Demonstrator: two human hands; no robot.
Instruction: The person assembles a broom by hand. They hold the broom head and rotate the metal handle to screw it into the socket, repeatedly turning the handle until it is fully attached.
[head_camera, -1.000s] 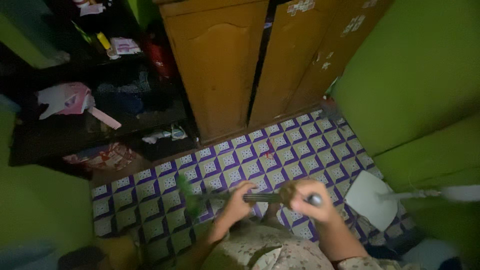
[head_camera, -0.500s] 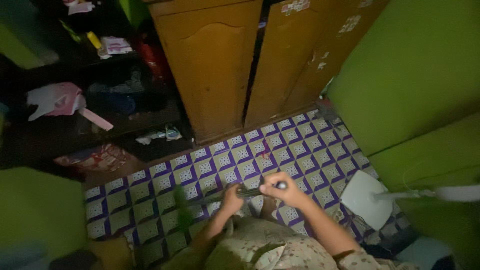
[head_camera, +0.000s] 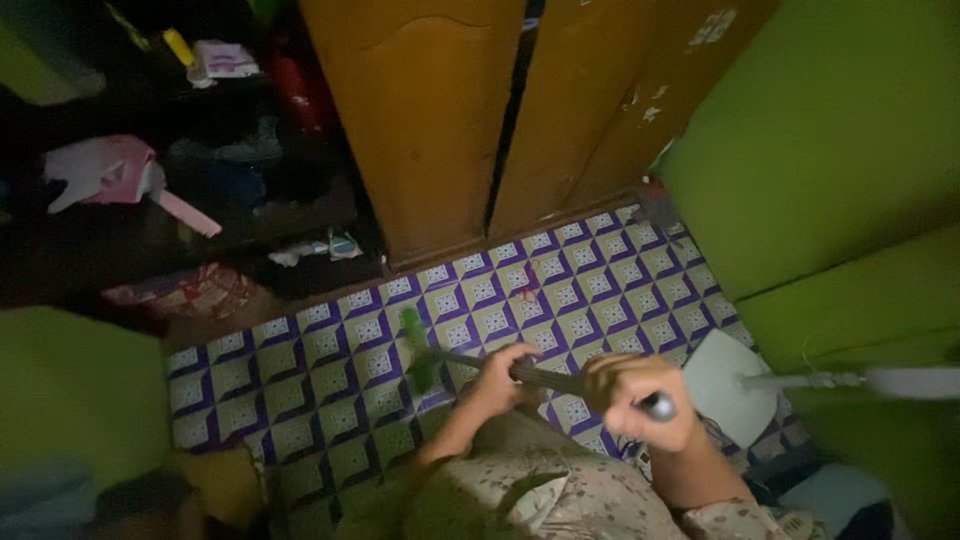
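Both hands clenched on the broom handle: left hand low to steer, right hand topping the end; green broom head angled on tiled floor, frame centre.

Broom head blurred (handle partly hidden)

A dim home room: wooden wardrobe, patterned tile floor, cluttered shelves, green walls.
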